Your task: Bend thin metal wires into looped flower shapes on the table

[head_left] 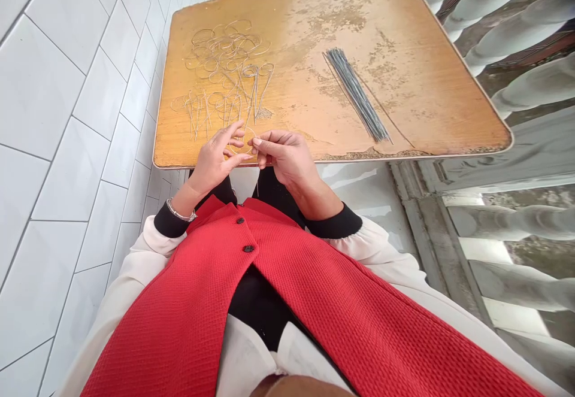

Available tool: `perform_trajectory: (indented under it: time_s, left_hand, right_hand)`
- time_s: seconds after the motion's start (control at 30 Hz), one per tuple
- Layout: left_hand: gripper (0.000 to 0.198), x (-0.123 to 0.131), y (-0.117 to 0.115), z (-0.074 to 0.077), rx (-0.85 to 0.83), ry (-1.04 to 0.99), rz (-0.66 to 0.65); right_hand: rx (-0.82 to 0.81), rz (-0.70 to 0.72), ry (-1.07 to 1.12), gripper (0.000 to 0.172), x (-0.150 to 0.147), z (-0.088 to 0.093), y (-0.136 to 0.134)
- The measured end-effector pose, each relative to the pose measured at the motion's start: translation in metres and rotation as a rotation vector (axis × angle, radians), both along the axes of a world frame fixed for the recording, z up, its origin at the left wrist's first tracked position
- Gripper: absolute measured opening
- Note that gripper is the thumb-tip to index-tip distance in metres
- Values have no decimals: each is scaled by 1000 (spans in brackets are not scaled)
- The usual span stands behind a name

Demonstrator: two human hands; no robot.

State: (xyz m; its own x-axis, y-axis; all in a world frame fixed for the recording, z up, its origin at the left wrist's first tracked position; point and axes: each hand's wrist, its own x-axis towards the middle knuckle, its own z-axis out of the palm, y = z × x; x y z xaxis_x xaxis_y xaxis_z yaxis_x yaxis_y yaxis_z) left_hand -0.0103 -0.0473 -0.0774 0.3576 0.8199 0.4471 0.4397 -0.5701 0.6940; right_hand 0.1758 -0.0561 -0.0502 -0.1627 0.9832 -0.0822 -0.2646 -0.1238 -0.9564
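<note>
My right hand (281, 154) pinches a thin metal wire (251, 132) between thumb and fingers at the table's front edge. That wire is bent into a round loop, and its straight end hangs below my fingers. On the left of the loop is my left hand (220, 152), thumb and fingers spread apart around it. The fingers seem to touch the loop, but a grip is not visible. Just beyond my hands lie several wires bent into loops with straight tails (256, 85). A tangled pile of curled wires (224, 47) lies farther back.
A bundle of straight grey wires (357, 94) lies on the right of the worn wooden table (291, 55), with single wires beside it. A white tiled wall (90, 103) runs along the left. White balusters (507, 44) stand on the right.
</note>
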Motion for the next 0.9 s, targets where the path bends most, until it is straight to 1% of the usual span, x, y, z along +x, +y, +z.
perform_trajectory:
  time_s: [0.27, 0.43, 0.5, 0.57, 0.7, 0.73, 0.8, 0.9]
  left_hand:
    - [63, 4, 1, 0, -8, -90, 18]
    - [62, 5, 0, -2, -20, -141, 22]
    - [64, 5, 0, -3, -40, -156, 17]
    - [68, 5, 0, -3, -64, -175, 12]
    - [86, 3, -1, -2, -129, -239, -6]
    - [88, 2, -2, -1, -157, -262, -14]
    - [80, 1, -4, 2, -236, -314, -30]
    - [58, 1, -6, 7, -370, -395, -24]
  right_hand:
    - [30, 20, 77, 29, -1, 0, 0]
    - [25, 83, 55, 30, -1, -1, 0]
    - [24, 84, 44, 28, -1, -1, 0]
    - [27, 80, 49, 27, 0, 0, 0]
    - [21, 64, 79, 25, 1, 1, 0]
    - [14, 62, 83, 25, 1, 0, 0]
    - [-3, 60, 91, 23, 2, -1, 1]
    - [-35, 66, 96, 21, 1, -1, 2]
